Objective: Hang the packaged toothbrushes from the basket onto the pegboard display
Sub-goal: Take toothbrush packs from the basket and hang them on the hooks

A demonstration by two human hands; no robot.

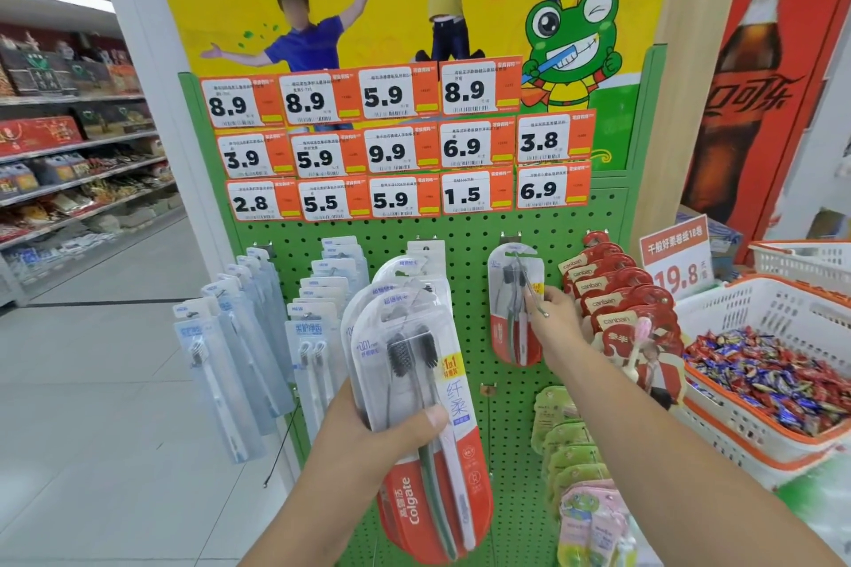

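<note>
Green pegboard (465, 244) ahead: my right hand (555, 313) pinches the hook (529, 285) beside one hung pack (515, 304); my left hand (368, 424) grips the stack (405, 364) (several deep). I'd steady the hook, then thread one pack's hole squarely.

Shop: price tags (391, 198), stocked shelves (78, 161)

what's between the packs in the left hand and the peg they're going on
Nothing solid that shows. The left hand holds the Colgate packs in front of the pegboard. The right hand grips the peg, which carries one hung pack; its outer end looks free.
</note>
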